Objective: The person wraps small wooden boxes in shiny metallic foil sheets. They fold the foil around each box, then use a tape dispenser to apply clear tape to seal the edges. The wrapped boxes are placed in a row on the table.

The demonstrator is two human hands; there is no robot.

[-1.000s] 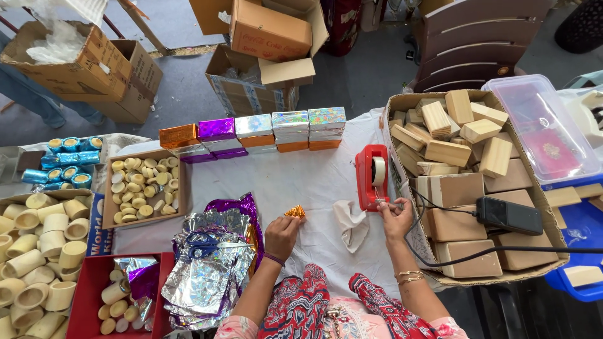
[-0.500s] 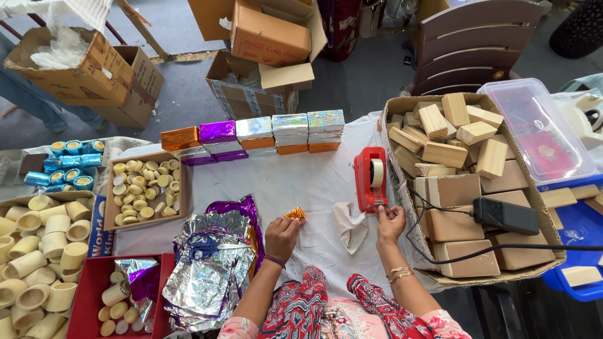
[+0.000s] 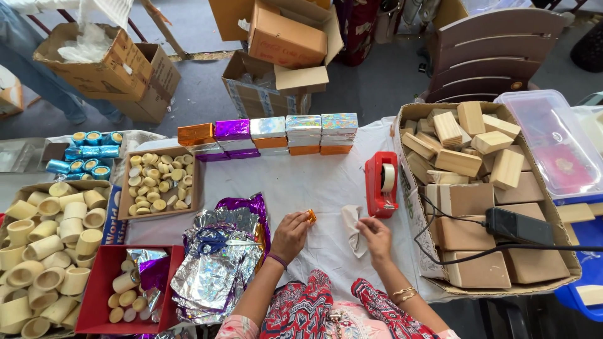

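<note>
Right hand (image 3: 375, 235) left tape dispenser (image 3: 382, 184); cardboard box (image 3: 418, 263) holds wooden blocks (image 3: 465, 144)

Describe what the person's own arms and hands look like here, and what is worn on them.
Both forearms are bare, with no sleeves or gloves showing. The left hand has a thin purple band at its wrist. The right hand has gold bangles further up the forearm. Below them shows red patterned clothing with pink floral fabric at the frame's edge.

Your left hand (image 3: 289, 235) pinches a small orange foil-wrapped piece (image 3: 311, 216) over the white tablecloth (image 3: 301, 182). Your right hand (image 3: 375, 237) hovers just beside a crumpled white cloth (image 3: 352, 221), near the red tape dispenser (image 3: 380, 184).
</note>
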